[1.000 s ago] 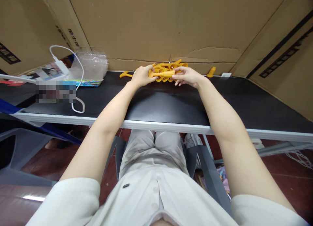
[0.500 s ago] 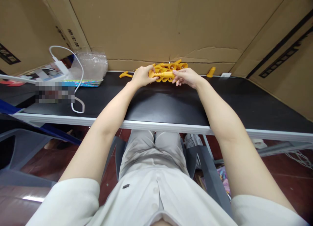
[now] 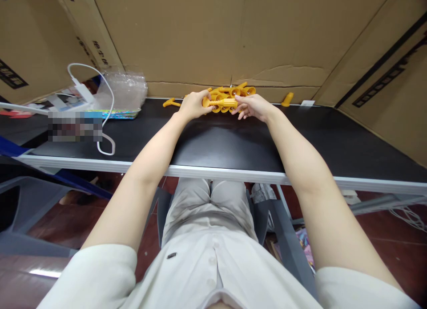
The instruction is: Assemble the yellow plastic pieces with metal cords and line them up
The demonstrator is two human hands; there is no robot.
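Head view, upper left of the frame: a white cable (image 3: 107, 117) loops beside a blurred patch that cannot be read. At upper centre the left hand (image 3: 192, 105) and right hand (image 3: 254, 106) pinch opposite ends of a yellow plastic piece (image 3: 223, 103), partly hiding the yellow pile (image 3: 233, 91) behind. Farther right lies one stray yellow part (image 3: 287, 99), too small to make out.

Even, soft indoor light from above, with no hard shadows; the black surface (image 3: 233, 142) shows a dull sheen. Wide-angle bend curves the edges, and a pixelated patch (image 3: 75, 126) sits at left. Small distant parts look soft.
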